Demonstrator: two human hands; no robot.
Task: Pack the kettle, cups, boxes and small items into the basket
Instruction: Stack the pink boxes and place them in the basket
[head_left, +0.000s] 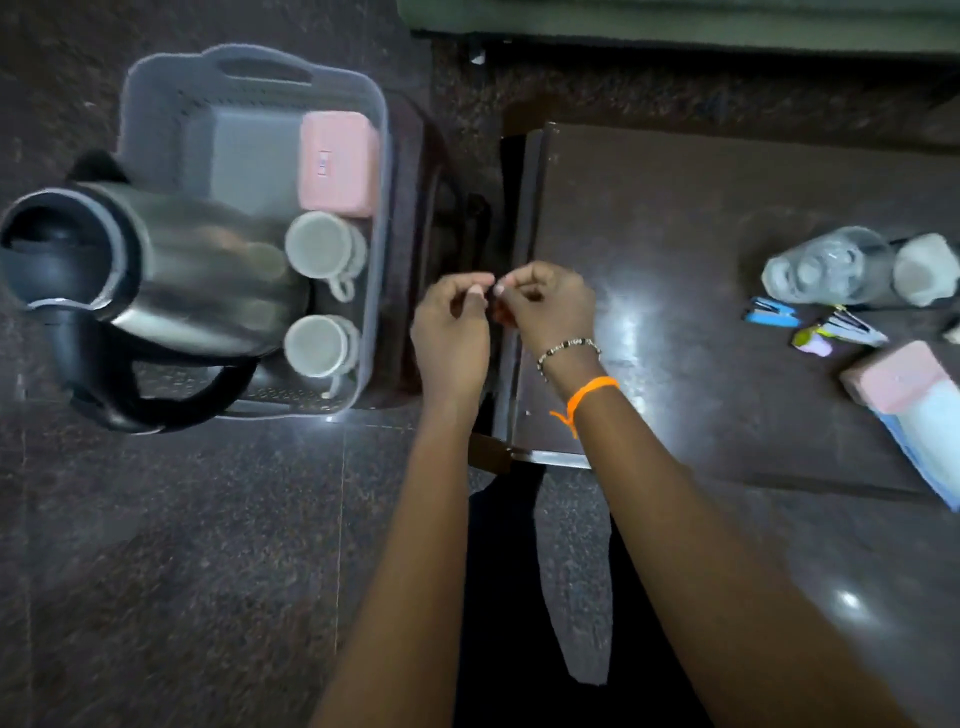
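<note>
A grey plastic basket (156, 104) stands at the left on a low dark stool. Inside it a steel kettle (208, 270) with a black handle leans at the near left, two white cups (322, 244) (318, 345) sit along the right side, and a pink box (337, 163) lies at the far right. My left hand (452, 332) and my right hand (550, 306) meet between the basket and the table, fingers curled, fingertips touching. A small reddish blur shows under my right fingers; whether it is a held item is unclear.
On the dark table (675, 208) at the right lie a clear glass container (831, 267), a white cup (927, 267), a blue stapler (771, 312), some small clips (831, 335), and a pink box (893, 382) on a blue-white packet (930, 441). A green cushion edge (675, 21) runs along the top.
</note>
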